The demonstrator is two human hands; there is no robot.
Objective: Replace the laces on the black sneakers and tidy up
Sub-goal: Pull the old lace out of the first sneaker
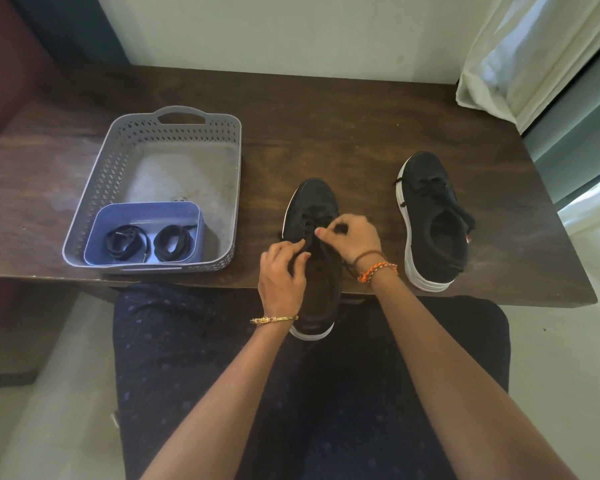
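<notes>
One black sneaker (313, 209) with a white sole lies at the table's near edge, its heel hanging over my lap. My left hand (282, 275) pinches its black lace (310, 237) near the tongue. My right hand (352, 237) pinches the same lace just to the right, fingers curled over the eyelets. A second black sneaker (433, 220) stands laced to the right, untouched. Two coiled black laces (149, 242) lie in a small blue box (146, 211).
The blue box sits in the near corner of a grey perforated basket (94, 188) on the left of the dark wooden table (343, 133). A white curtain (534, 53) hangs at the far right. A wall runs behind the table.
</notes>
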